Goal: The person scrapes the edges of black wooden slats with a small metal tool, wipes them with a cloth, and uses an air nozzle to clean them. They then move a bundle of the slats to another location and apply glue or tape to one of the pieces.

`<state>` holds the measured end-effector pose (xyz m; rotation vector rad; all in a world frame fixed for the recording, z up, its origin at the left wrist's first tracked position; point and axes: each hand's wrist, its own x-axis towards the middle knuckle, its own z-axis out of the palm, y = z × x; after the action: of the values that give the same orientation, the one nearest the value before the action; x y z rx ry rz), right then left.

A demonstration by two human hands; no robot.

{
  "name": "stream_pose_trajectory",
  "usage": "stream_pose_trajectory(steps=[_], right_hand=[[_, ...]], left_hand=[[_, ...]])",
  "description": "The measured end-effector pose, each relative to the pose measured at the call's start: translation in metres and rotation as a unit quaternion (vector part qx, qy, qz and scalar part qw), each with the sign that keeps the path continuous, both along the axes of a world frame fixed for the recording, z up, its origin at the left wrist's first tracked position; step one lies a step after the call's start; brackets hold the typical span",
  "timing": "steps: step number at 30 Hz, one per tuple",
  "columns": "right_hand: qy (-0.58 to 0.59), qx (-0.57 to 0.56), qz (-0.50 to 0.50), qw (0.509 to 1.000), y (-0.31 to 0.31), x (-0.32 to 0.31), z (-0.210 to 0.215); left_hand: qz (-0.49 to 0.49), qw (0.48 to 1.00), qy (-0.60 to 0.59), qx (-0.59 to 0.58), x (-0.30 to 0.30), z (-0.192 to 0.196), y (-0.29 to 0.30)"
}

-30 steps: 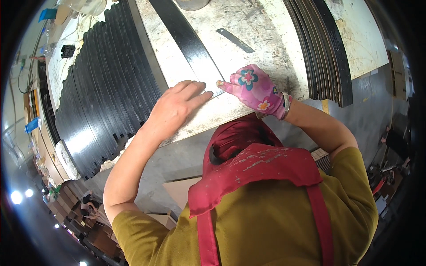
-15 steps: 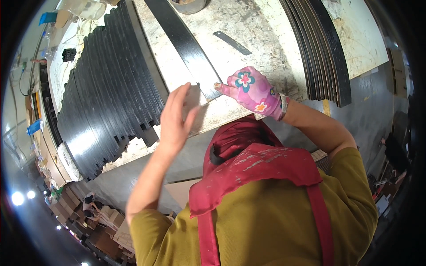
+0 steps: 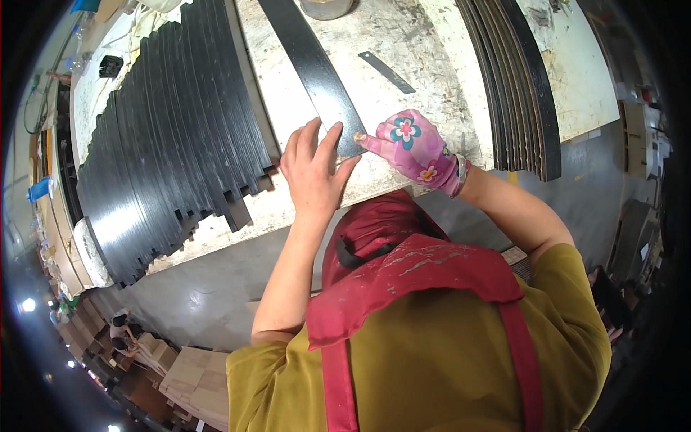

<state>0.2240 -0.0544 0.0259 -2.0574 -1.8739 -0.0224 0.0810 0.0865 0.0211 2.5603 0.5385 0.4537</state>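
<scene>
- Far left of the grip, a fanned stack of black strips (image 3: 169, 137) lay along the worktop (image 3: 288, 108).
- The bare left hand (image 3: 311, 171) had swung back down since half a second earlier, fingers spread flat, pinning the near end of the single black strip (image 3: 317, 72); nothing clenched.
- Right beside it, the flowered-glove right hand (image 3: 416, 147) pinched closed at that strip's corner, fingertip touching.
- Beyond the grip lay a small grey metal bar (image 3: 387, 72); further right, curved dark strips (image 3: 515, 79).

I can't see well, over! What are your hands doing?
Left hand bare, flat on black strip. Right hand gloved, pinching strip end. Nothing blocking.
</scene>
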Motion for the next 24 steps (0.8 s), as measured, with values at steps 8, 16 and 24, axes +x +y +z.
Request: stream_pose_trajectory(steps=[8,16,24], right_hand=[[0.069,0.004,-0.064,0.996,-0.003,0.005,0.019],[0.347,0.132,-0.203,0.906,0.036,0.048,0.057],[0.202,0.184,-0.243,0.931,0.133,0.151,0.023]], left_hand=[[0.032,0.999,0.0,-0.02,0.001,-0.002,-0.005],[0.04,0.999,0.022,-0.02,0.0,0.001,-0.005],[0.047,0.998,0.029,-0.039,-0.003,0.007,-0.009]])
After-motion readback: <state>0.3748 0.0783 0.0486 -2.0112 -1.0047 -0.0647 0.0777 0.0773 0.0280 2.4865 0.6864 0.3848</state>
